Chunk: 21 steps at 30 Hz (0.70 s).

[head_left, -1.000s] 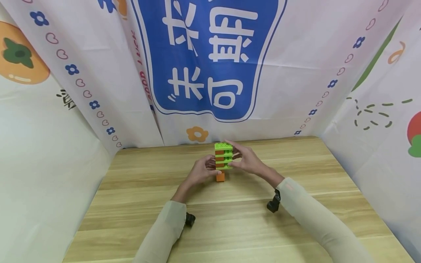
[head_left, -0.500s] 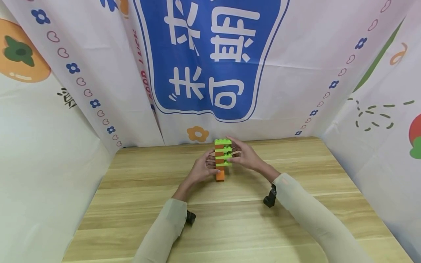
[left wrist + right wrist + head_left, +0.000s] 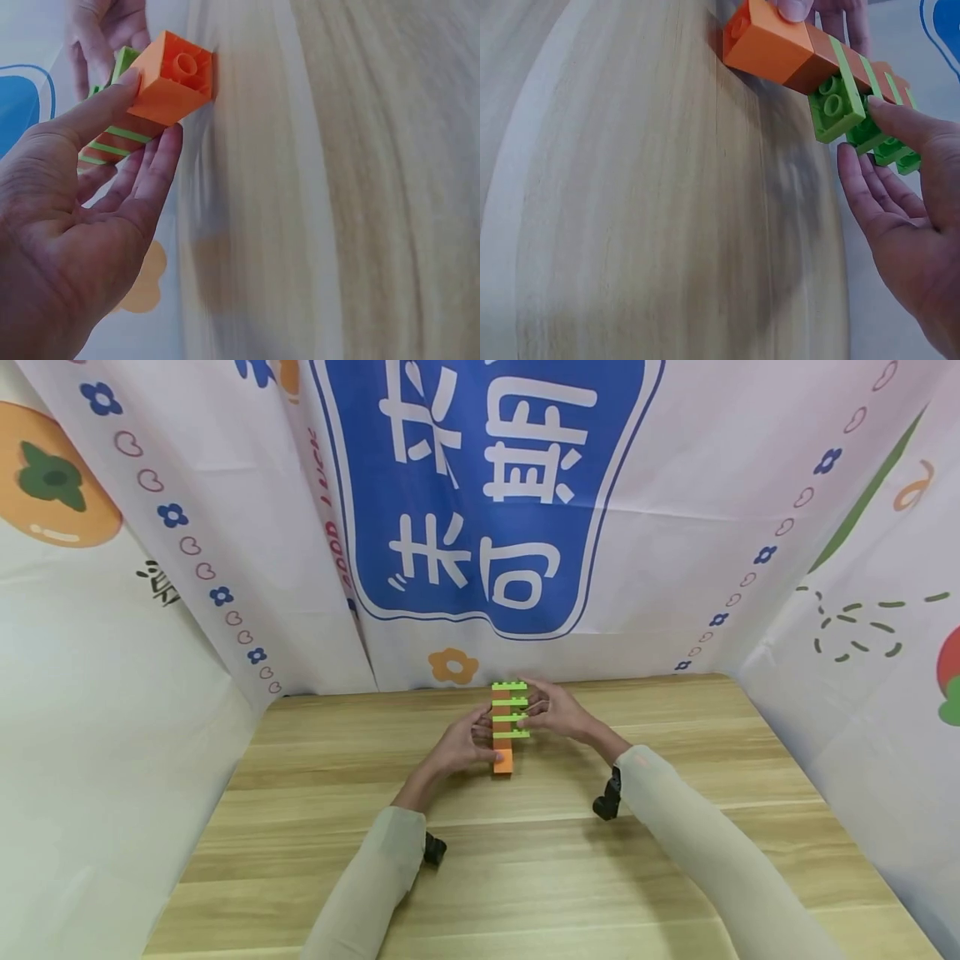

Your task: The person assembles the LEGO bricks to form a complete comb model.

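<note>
A stack of toy building bricks sits between both hands at the far middle of the table. It has an orange brick [image 3: 503, 762] at its lower end, then brown-orange bricks layered with thin green plates [image 3: 512, 735] that jut out to the right. My left hand [image 3: 456, 747] grips the stack, thumb on the orange brick and fingers behind. The hollow underside of that brick [image 3: 184, 67] shows in the left wrist view. From the right, my right hand [image 3: 564, 714] holds the jutting green ends [image 3: 834, 112] between thumb and fingers.
The wood-grain table [image 3: 480, 877] runs back to a white printed cloth [image 3: 645, 568] with a blue panel [image 3: 517, 618]. More cloth hangs along both sides. A black wrist camera [image 3: 434, 850] is on the left cuff, another camera [image 3: 607, 795] on the right.
The stack has tilted, so its top studs show less and its orange lower brick shows more. Both hands stay on it; the right wrist has shifted slightly left and up.
</note>
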### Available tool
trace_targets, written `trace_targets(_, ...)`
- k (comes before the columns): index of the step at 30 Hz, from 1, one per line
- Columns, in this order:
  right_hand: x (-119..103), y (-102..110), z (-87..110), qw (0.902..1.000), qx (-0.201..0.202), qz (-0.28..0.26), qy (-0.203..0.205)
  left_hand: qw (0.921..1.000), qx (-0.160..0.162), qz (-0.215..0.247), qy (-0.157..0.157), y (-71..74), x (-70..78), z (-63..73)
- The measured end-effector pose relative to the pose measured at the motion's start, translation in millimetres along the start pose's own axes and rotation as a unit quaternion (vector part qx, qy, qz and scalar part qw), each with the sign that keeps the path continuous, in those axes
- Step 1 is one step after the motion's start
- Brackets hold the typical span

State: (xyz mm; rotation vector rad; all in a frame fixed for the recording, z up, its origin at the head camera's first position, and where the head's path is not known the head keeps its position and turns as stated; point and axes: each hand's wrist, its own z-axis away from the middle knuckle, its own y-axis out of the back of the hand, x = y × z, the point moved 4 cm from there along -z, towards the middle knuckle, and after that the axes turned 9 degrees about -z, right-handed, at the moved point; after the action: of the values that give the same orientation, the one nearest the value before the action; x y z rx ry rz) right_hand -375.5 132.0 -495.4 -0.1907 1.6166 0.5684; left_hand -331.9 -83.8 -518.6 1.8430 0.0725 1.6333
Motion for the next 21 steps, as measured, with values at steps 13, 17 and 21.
trace_targets(13,18.7,-0.1,-2.9,0.9977,-0.007,-0.002,-0.067,0.9972,-0.045,0.041,0.044,-0.5,-2.5,-0.6)
trace_targets(17,21.1,-1.1,-5.7,0.9965,-0.011,-0.013,-0.082,0.9964,-0.052,0.048,0.047,-0.8,-4.2,-1.2)
trace_targets(21,22.6,-2.1,-8.3,0.9949,-0.014,-0.022,-0.098,0.9953,-0.057,0.054,0.057,-1.1,-4.9,-1.2)
